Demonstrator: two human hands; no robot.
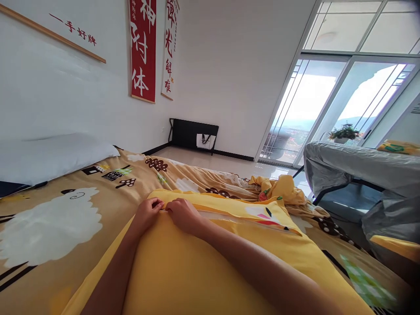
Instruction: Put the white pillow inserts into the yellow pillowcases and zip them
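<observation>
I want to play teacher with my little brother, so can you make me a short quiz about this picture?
1. True or false: the left hand and right hand are on opposite edges of the yellow cloth.

2. Fill the gap: the big white animal printed on the bedsheet is a ____.

3. Pick one: what colour is the wall scroll with large white writing?
A. Green
B. Red
C. Blue

Key:
1. False; they are close together.
2. Sheep.
3. B.

My left hand (148,215) could pass low leftward over the bedspread (59,223), with the white pillow (57,155) blocking farther forward; right of my right hand (184,214), bunched yellow cloth (286,188) stands in the way.
</observation>
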